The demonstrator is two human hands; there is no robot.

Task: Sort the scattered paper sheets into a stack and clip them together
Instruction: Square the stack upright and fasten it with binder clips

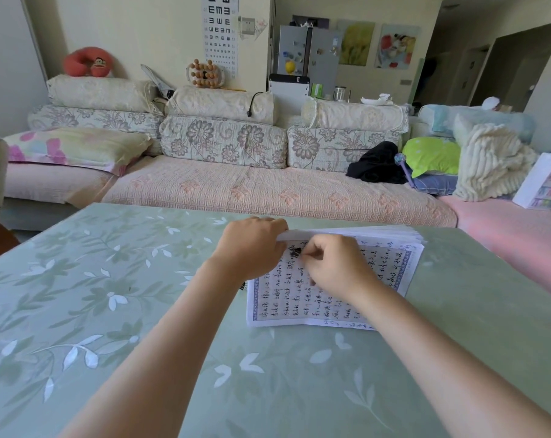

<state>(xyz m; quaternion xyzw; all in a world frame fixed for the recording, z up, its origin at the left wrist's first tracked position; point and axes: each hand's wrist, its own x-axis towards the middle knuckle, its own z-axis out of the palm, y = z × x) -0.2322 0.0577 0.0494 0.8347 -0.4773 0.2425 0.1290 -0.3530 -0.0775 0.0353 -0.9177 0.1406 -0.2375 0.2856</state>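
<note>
Papers come first here: I see the paper stack (334, 279) lying on the green table (110, 311), a bit right of the middle, with its far edge toward the sofa (267, 191). The sheets look gathered into one pile. The top sheet has a blue border and rows of handwriting. At the far right corner the edges fan out a little, so the pile is not perfectly square. I see no loose sheets anywhere else on the table, so I think the sorting part is done.

My left hand (252, 248) is curled over the far left corner of the pile, and its fingers seem to pinch the paper edge and lift it a little. My right hand (334, 267) sits on top of the pile, just beside the left one, with its fingers closed on a small black binder clip (296, 251). The clip is at the left part of the far edge. I cannot tell if it already bites the paper or is only touching it (my fingers hide most of it).

A small dark thing (243, 286) peeks out by the left edge of the pile, under my left wrist. It may be another clip, but it is too hidden to say.

What is left, I think, is getting the clip fully on and letting go.
</note>
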